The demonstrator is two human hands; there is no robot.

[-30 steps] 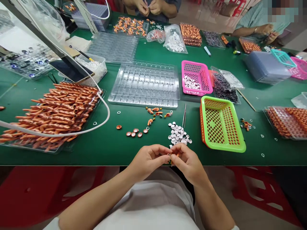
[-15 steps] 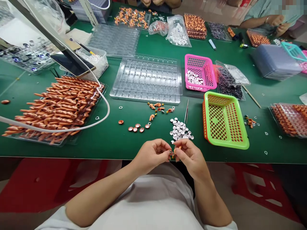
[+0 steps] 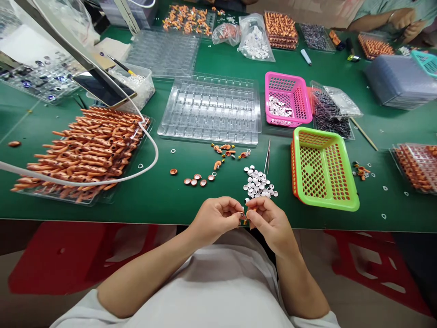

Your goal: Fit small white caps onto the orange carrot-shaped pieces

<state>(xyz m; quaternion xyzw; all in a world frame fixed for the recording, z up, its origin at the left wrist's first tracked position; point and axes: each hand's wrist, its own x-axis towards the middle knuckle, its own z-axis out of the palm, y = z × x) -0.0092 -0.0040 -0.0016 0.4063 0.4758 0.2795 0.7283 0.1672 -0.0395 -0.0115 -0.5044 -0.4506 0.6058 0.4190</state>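
At the table's front edge my left hand (image 3: 216, 219) and my right hand (image 3: 271, 223) meet, thumbs and fingers pinched. Between the left fingertips is a small brownish piece, mostly covered. The right fingertips grip a small orange part (image 3: 253, 210); a gold bit shows below it. Just beyond lies a heap of white round caps (image 3: 257, 182), with metal tweezers (image 3: 268, 157) behind. Several brown cups with white insides (image 3: 197, 177) are to the left. Farther back lie small orange parts with gold ends (image 3: 228, 153).
A green basket (image 3: 353, 202) stands to the right, a pink basket (image 3: 308, 114) behind it. Clear plastic trays (image 3: 211, 109) lie mid-table. Stacked orange-brown pieces (image 3: 88, 150) fill the left, crossed by a white cable (image 3: 157, 157). Co-workers' hands (image 3: 408, 25) show across the table.
My hands stay pinched together in nearly the same place. The view has shifted slightly. The hands at the top middle have mostly left the picture.
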